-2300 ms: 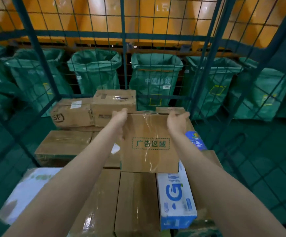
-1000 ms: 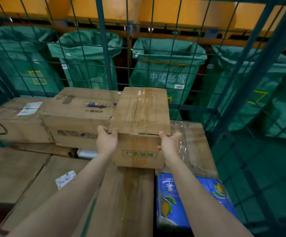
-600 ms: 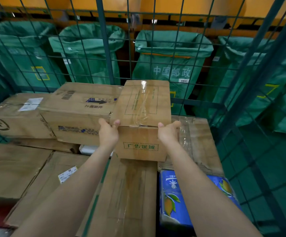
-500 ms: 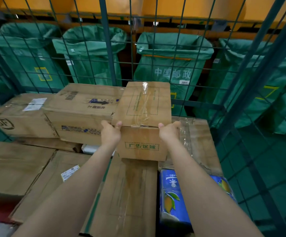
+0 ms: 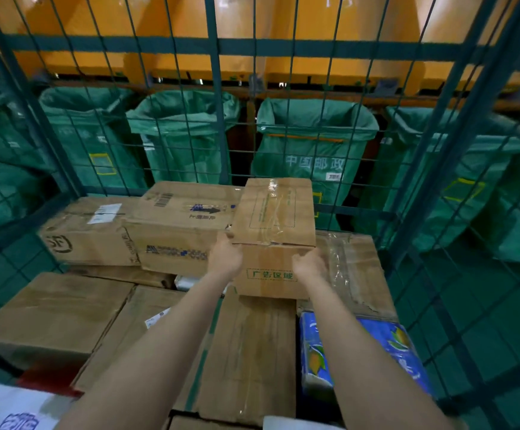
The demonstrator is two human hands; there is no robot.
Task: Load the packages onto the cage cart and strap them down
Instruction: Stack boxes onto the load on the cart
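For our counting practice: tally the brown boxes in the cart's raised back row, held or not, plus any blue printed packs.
Held brown box: 1
Unheld brown boxes: 2
Blue printed pack: 1
Total: 4

Both hands are motion-blurred at the taped box (image 5: pixel 273 212). The left hand (image 5: pixel 225 255) has its fingers hidden behind the box's left side. The right hand (image 5: pixel 310 264) is smeared against its front face; grip undeterminable. Below-right of the box, blue pack (image 5: pixel 401 346) partly covered by right forearm. Far below-left, white package (image 5: pixel 4 408) cut by bottom edge, print unreadable.
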